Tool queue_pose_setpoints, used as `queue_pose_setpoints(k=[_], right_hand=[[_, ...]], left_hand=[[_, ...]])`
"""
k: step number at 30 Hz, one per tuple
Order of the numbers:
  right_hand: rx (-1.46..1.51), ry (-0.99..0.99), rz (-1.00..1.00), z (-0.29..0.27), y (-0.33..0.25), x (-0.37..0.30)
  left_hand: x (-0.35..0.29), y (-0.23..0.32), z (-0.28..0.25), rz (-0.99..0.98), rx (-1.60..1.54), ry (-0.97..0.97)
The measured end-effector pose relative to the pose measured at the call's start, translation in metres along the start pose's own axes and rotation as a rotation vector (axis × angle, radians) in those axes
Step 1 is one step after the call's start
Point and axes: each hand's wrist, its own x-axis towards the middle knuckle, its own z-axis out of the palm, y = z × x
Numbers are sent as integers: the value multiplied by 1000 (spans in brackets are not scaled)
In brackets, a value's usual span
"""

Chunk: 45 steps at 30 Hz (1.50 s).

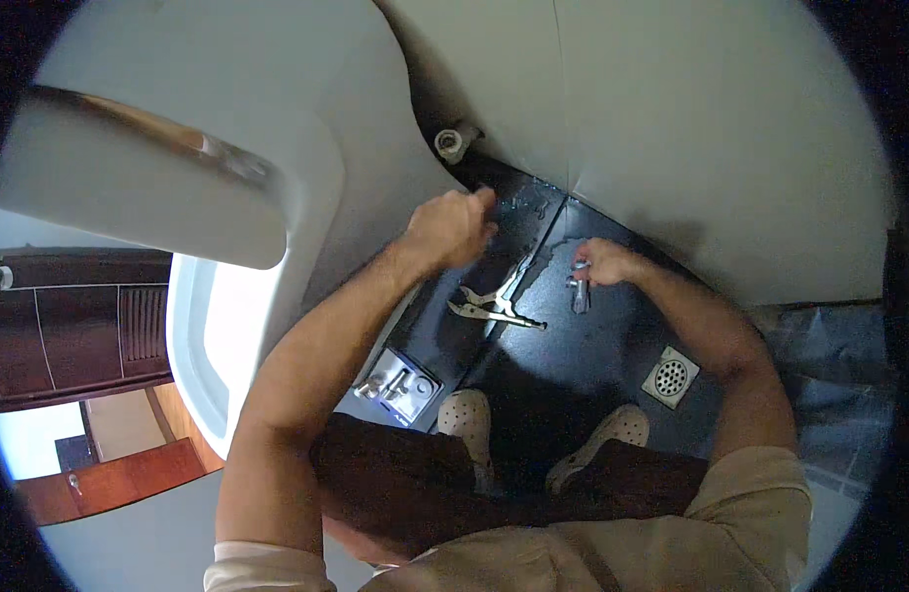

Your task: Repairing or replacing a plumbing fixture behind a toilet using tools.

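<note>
My right hand (pixel 608 262) grips a small chrome valve (pixel 580 288) just above the dark floor. Beside the toilet's base, my left hand (pixel 452 229) is raised with its fingers curled in and slightly blurred; whatever they may hold is hidden. A pair of locking pliers (pixel 497 307) lies on the tiles between my hands, its handles spread. Beyond my left hand, a pipe fitting (pixel 450 145) with a round open end sticks out of the wall low down.
The white toilet (pixel 365 89) fills the left side. Near my left shoe sits a tray (pixel 422 405) with chrome fittings. A square floor drain (pixel 670 377) is by my right forearm. Water wets the tiles near the pale wall (pixel 671 128). My clogs (pixel 464 419) stand close.
</note>
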Motion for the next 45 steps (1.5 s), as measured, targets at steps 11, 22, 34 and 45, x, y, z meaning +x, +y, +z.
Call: queue_pose_setpoints(k=[11, 22, 34, 45], right_hand=[[-403, 105, -20, 0, 10, 3], [-750, 532, -503, 7, -58, -9], [-491, -9, -264, 99, -150, -14], [-386, -12, -344, 109, -119, -7]], left_hand=[[41, -22, 12, -276, -32, 116], [-82, -66, 31, 88, -169, -349], [-167, -99, 112, -80, -593, -483], [-305, -139, 301, -605, 7, 44]])
